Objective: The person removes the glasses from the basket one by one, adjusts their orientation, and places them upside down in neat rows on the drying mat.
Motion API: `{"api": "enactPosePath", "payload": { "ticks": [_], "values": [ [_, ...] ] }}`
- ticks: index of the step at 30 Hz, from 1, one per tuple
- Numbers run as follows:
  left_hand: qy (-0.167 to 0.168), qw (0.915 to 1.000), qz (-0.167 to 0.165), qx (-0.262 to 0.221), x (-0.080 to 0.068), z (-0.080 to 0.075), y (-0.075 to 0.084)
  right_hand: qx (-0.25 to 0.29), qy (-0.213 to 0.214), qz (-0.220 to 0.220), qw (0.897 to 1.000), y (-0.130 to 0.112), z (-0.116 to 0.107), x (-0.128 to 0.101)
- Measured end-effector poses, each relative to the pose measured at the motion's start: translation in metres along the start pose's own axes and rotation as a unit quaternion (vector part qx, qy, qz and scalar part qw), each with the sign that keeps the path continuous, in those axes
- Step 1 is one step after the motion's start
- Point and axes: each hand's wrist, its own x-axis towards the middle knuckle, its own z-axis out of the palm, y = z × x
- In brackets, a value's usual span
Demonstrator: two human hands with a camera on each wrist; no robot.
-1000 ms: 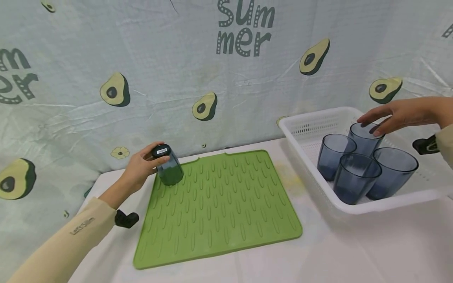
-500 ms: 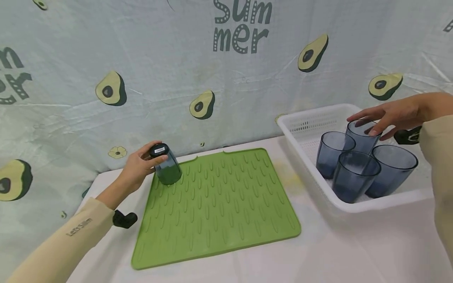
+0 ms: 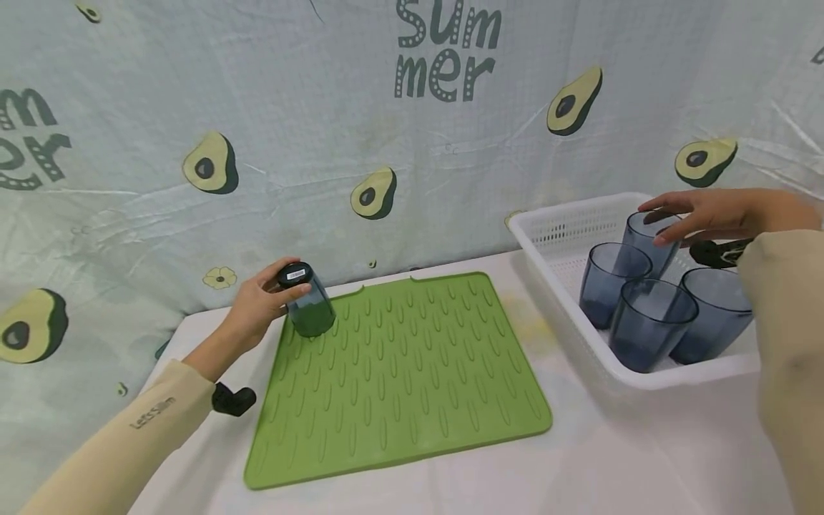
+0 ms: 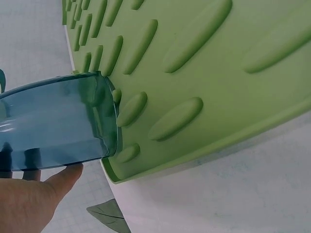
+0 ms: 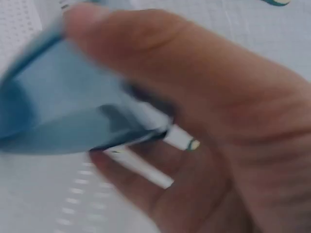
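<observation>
1. the step in hand, as i judge it, is moving cups from the basket (image 3: 547,236) to the mat (image 3: 399,379), upside down. the left hand (image 3: 257,307) has its fingers curled around an inverted cup (image 3: 307,309), whose rim sits on the back left corner of the mat (in the left wrist view the rim (image 4: 109,116) is touching the green ridges).

2. the right hand (image 3: 704,214) is over the basket and grips the back cup (image 3: 646,239) at its rim; this cup looks tilted and a little raised above the other three.

3. the next move probably calls for the left hand to let go gently, so the cup does not tip on the ridges, and for the right hand to lift its cup straight up, free of the basket wall, and turn it over before it comes to the mat.

4. around: three more cups (image 3: 650,322) stand upright in the basket, close together, so the lifted one can knock them. the basket stands on the tabletop (image 3: 579,465) just right of the mat. a cloth (image 3: 322,107) with avocados hangs behind. most of the mat is bare.
</observation>
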Motion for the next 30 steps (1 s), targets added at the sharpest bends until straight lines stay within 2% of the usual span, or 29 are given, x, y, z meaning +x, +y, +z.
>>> {"api": "enactPosePath", "payload": {
  "ticks": [2,4,10,13,17,22,30],
  "values": [
    [-0.001,1.0000,-0.003,-0.002,-0.001,0.001,0.000,0.013,0.039,0.001,0.999,0.003,0.008,0.002],
    [-0.001,1.0000,-0.005,-0.002,-0.001,0.001,-0.001,0.032,0.056,0.002,0.998,0.005,0.014,0.006],
    [0.001,0.9999,-0.015,-0.004,-0.004,0.002,-0.004,0.052,0.047,-0.018,0.997,0.013,0.018,0.013],
    [0.001,0.9999,-0.014,-0.006,-0.004,0.003,-0.004,0.046,0.066,-0.027,0.996,0.015,0.017,0.012],
    [0.004,1.0000,-0.005,-0.007,-0.005,0.003,-0.005,0.009,0.106,-0.024,0.994,0.013,0.018,0.010],
    [0.002,1.0000,0.001,0.001,-0.004,0.003,-0.006,-0.043,0.141,0.008,0.989,0.007,0.014,0.004],
    [0.004,1.0000,0.008,-0.001,-0.001,0.000,-0.004,-0.072,0.200,0.015,0.977,-0.001,0.000,-0.007]
  ]
}}
